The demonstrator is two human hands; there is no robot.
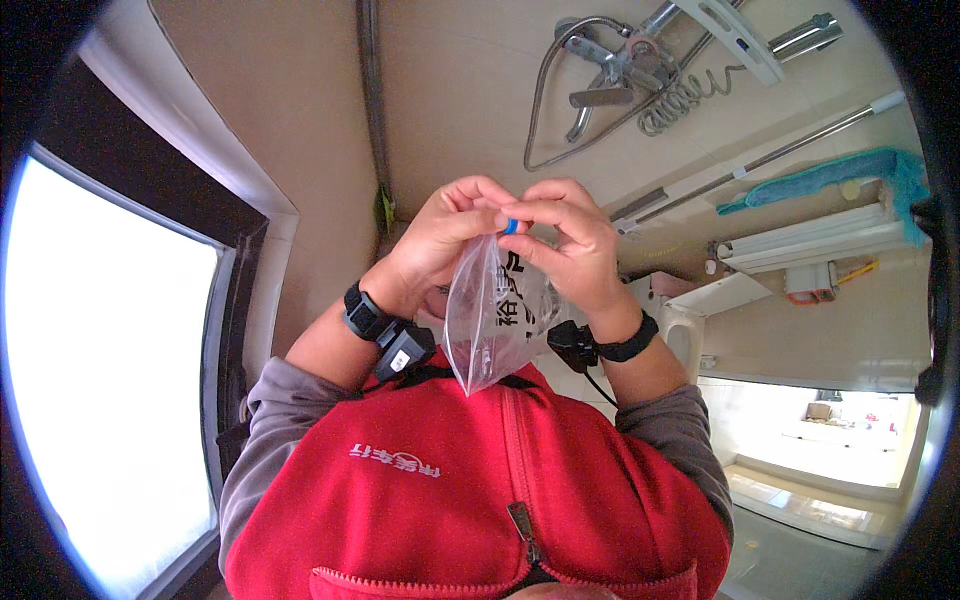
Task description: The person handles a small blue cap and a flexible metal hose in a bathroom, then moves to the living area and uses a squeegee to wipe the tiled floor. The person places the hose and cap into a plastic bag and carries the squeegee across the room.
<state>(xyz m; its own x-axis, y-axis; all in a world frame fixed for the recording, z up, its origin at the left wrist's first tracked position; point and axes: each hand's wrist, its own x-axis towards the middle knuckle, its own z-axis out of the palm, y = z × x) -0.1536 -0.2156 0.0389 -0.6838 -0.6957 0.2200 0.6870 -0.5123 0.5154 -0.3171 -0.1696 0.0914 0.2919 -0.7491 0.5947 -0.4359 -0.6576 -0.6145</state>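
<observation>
One clear plastic bag (492, 325) is hanging above the red vest (470, 500), its top edge pinched between both hands. The left hand (440, 235) is gripping the bag's left side with fingers pressed together; the right hand (575, 245) is pinching the right side. One small blue slider (510, 226) is sitting between the fingertips. Farther off, one tap (610, 75) and one teal cloth (850, 175) are showing.

left hand (440, 235) and right hand (570, 240) side by side atop bag (495, 320); window (110, 370) left; faucet (610, 80) behind.
</observation>
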